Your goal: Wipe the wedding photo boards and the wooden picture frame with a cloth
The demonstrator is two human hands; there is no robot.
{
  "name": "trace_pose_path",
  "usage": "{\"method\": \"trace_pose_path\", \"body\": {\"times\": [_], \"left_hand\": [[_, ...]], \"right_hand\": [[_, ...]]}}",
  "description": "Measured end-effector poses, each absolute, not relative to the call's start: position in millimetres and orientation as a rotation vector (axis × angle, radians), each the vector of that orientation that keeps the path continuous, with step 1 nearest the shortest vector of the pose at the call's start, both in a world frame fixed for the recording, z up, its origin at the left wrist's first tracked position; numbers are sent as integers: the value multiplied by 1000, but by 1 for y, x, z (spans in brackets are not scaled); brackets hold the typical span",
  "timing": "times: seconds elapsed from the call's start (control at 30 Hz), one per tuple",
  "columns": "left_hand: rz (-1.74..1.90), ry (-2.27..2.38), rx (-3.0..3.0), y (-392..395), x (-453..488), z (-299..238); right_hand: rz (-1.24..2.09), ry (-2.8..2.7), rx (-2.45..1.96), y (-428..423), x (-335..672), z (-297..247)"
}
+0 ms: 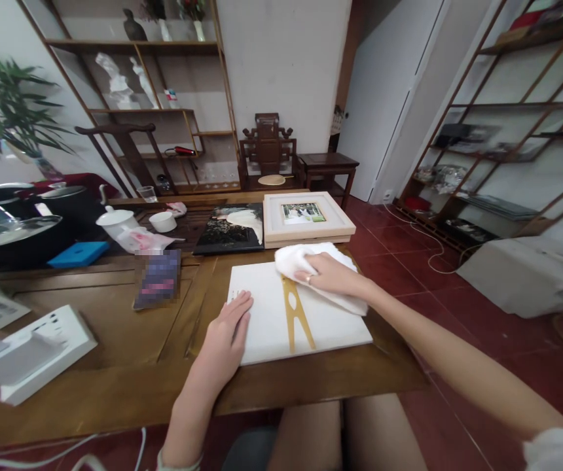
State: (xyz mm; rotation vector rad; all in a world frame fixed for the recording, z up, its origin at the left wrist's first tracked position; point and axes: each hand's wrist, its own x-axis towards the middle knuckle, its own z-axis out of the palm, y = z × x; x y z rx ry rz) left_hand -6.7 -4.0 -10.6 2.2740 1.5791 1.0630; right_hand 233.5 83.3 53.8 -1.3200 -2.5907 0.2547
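White panel lies flat at the near edge of the worktop, in front of the framed photo. Left hand: grip open, palm flat on the panel's left edge, holding nothing. Right hand: grip loosely curled over the bunched white cloth, pressing it on the far right corner. My read for a clean wipe: pin with the left, use light even strokes, and run along the gold strip, not across it. The long axis looks left-right, skewed slightly, though foreshortening makes that unsure. The strip runs far-to-near and forks toward the person.
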Motion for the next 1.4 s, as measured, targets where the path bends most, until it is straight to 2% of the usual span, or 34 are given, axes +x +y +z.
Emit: {"method": "trace_pose_path", "body": {"times": [0.13, 0.3, 0.4, 0.57, 0.77, 1.0, 1.13, 1.4], "left_hand": [[1065, 1596, 2266, -4, -6, -10], [1060, 1586, 2269, -4, -6, -11], [1063, 1587, 2269, -4, -7, -11], [1054, 1589, 2266, -4, -7, -10], [1038, 1607, 2259, -5, -6, -9], [1038, 1614, 2278, -4, -8, -11], [1029, 1616, 2294, -4, -9, -13], [1056, 1606, 2262, -4, -9, -11]], "right_hand": [[205, -2584, -1408, 67, 270, 57], [-309, -2613, -1207, 40, 278, 66], [-420, -2683, -1052, 36, 270, 55], [-291, -2703, -979, 54, 256, 27], [-82, -2733, -1006, 67, 251, 28], [141, -2810, -1146, -22, 260, 38], [272, -2821, -1059, -51, 269, 43], [213, -2624, -1065, 46, 261, 34]]}}
